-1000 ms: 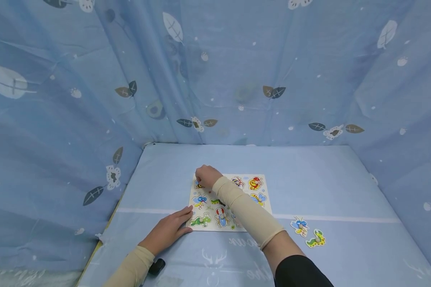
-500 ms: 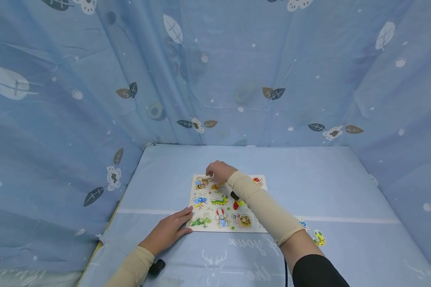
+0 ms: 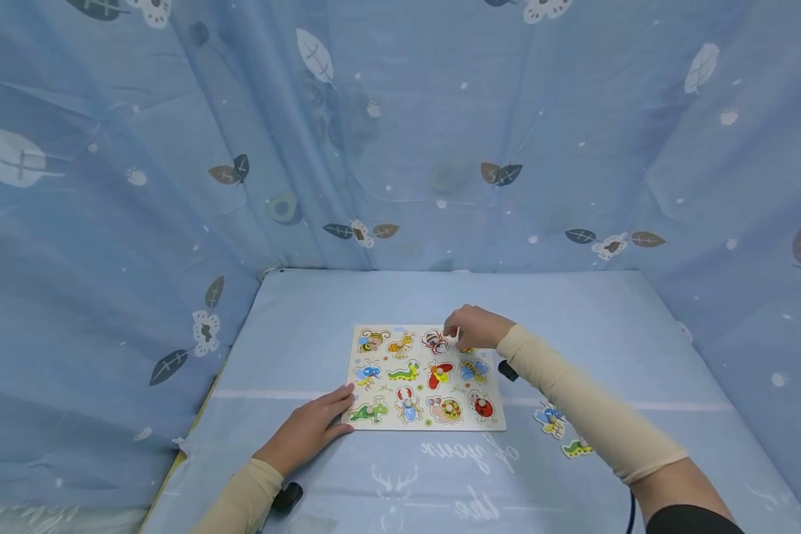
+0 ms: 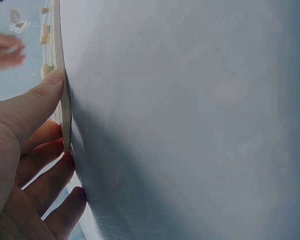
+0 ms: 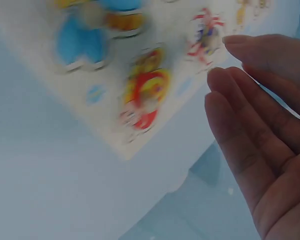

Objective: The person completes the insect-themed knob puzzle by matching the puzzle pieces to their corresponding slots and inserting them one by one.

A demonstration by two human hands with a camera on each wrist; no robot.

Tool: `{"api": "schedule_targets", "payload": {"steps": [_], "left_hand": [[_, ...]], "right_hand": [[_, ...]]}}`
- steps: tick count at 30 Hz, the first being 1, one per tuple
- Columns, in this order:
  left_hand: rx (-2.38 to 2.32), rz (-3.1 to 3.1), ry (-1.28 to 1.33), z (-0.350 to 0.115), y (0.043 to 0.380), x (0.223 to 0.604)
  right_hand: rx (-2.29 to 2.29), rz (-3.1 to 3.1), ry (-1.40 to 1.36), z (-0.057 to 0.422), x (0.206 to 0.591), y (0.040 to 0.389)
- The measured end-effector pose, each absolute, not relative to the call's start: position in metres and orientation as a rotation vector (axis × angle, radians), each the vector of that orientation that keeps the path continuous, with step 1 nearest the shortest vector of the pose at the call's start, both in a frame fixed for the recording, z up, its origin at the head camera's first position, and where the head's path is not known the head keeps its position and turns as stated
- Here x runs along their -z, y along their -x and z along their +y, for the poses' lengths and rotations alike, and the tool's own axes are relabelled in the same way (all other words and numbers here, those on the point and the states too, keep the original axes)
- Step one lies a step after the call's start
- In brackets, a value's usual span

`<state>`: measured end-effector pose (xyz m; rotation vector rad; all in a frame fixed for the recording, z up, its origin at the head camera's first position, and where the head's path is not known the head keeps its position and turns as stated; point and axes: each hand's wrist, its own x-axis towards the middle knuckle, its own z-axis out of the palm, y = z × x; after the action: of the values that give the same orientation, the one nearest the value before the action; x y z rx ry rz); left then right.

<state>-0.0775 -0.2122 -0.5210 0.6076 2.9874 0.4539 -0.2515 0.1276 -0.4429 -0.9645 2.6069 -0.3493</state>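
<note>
A white peg puzzle board [image 3: 423, 430] printed with bugs lies on the table, several knobbed pieces sitting in it. My left hand [image 3: 310, 430] rests at its lower left corner. In the left wrist view, the thumb [image 4: 37, 102] and fingertips touch the board's edge [image 4: 66, 115]. Over the upper right corner hovers my right hand [image 3: 480, 326], near the spider piece [image 3: 434, 341]. Nothing is between its thumb and fingers [image 5: 240, 130] in the right wrist view. The red and yellow piece [image 5: 147, 100] at that corner is blurred there and partly hidden by the hand in the head view.
Right of the board lie a blue winged bug piece [image 3: 550, 420] and a green caterpillar piece [image 3: 576, 449], partly behind the right sleeve. A light blue cloth covers the table [image 3: 347, 297]. Patterned blue curtains [image 3: 434, 133] close off the back and both sides.
My right hand has moved from the bee at the upper left, rightward along the top row to the upper right corner. The left hand has stayed on the board's edge.
</note>
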Motion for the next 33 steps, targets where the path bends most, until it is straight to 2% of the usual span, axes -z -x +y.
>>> {"api": "schedule_targets", "payload": {"steps": [8,18,26,33], "left_hand": [[-0.457,3.031,-0.574,-0.216,0.084,0.520],[-0.462,3.052,-0.597,-0.219,0.085,0.521],[-0.484,3.016,-0.606,-0.217,0.083,0.525],[-0.477,2.997,-0.607,-0.212,0.081,0.527]], "right_hand": [[0.282,2.601,0.918,0.184,0.445,0.232],[0.217,2.591,0.683,0.237,0.451,0.194],[0.270,2.549,0.562,0.259,0.468,0.160],[0.340,2.537,0.569,0.264,0.472,0.147]]}}
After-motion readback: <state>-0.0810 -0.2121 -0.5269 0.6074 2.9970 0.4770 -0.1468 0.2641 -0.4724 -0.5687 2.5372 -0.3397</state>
